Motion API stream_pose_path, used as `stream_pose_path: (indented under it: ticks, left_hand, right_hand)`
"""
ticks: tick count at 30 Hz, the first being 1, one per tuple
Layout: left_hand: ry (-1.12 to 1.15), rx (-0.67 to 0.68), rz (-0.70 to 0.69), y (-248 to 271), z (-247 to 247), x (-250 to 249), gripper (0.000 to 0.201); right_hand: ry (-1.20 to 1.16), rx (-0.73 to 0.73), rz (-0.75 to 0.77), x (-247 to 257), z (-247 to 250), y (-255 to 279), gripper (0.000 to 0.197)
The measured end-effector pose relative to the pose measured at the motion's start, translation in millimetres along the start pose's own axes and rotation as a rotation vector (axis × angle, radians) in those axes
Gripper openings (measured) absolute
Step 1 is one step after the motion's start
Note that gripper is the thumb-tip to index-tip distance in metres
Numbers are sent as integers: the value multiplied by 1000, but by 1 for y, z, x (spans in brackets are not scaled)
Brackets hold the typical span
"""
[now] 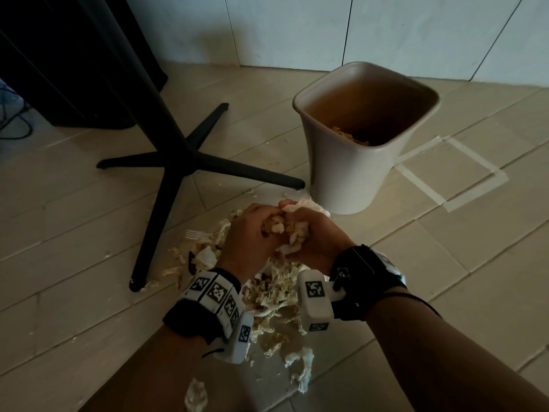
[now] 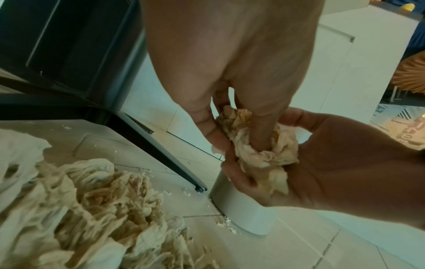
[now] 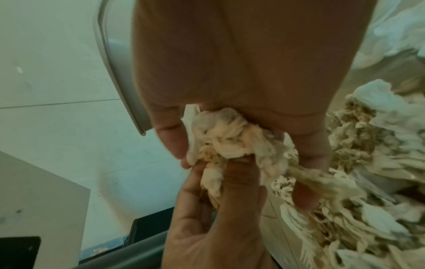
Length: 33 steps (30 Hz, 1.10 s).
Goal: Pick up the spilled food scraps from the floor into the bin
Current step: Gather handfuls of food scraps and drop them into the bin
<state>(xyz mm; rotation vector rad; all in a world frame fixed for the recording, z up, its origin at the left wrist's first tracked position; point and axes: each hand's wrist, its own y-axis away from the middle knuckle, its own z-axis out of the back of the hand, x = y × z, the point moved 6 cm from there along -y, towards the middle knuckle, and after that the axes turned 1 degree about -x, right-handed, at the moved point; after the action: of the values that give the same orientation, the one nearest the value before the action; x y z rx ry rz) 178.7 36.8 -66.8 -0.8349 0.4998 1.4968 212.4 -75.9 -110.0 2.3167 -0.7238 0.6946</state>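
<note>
The step in hand looks like gathering: both hands are cupped together around 1 clump of scraps (image 1: 283, 230), just in front of the bin (image 1: 350, 179) and low over the spill. The left hand (image 1: 246, 236) has its fingers curled into the clump from one side, and the right hand (image 1: 315, 236) curls round it from the other, so the wad of shredded food and soiled paper is pinched between them. The left wrist view shows a left finger pressed down into the wad while the right palm cradles it from beneath.

The bin stands upright, its mouth open, with some scraps already lying at its bottom. Its base sits just beyond the clasped hands, and 1 foot of the black table base (image 1: 184, 162) ends just beside the bin's near wall.

Most of the spill is not yet cleared. The pile on the floor (image 1: 273, 295) spreads from under the hands back toward the person, away from the bin, with loose shreds trailing further out and a white plastic fork (image 1: 194, 234) lying at the pile's edge on the side away from the bin.

The next move calls for lifting the clump up over the bin's rim and releasing it inside, keeping both hands pressed together so that the loose strands do not drop on the way.
</note>
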Motion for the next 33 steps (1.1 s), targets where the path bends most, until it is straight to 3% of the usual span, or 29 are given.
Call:
stream_pose_path:
  ticks: [2, 5, 7, 9, 11, 15, 17, 21, 26, 30, 33]
  left_hand:
    - [74, -39, 46, -2, 5, -3, 34]
    - [123, -28, 42, -4, 5, -10, 56]
    - [41, -40, -39, -3, 2, -12, 42]
    - [-6, -73, -84, -2, 0, -13, 26]
    - [-35, -121, -103, -3, 0, -14, 18]
    - [-82, -170, -108, -6, 2, -22, 19]
    - [-102, -165, -73, -8, 1, -23, 29]
    - [99, -160, -70, -9, 8, -37, 43]
    - [255, -283, -76, -9, 34, -45, 25]
    - [173, -338, 7, -15, 47, -12, 3]
    - [125, -300, 74, -20, 48, 19, 9]
  right_hand:
    - [-32, 43, -53, 1, -4, 6, 33]
    - [-79, -3, -92, 4, -2, 11, 63]
    - [-65, -85, -72, 4, -1, 10, 56]
    - [-15, -135, 13, 9, -2, 9, 36]
    - [-31, -130, 97, 12, -2, 8, 37]
    - [-88, -105, 176, 17, -6, 8, 39]
    - [-56, -180, 219, 25, -5, 6, 32]
    - [263, -405, 333, 58, -11, 11, 24]
    - [706, -371, 541, 123, -49, 24, 21]
    - [901, -431, 649, 189, -61, 37, 25]
    - [1007, -511, 651, 235, -57, 46, 33]
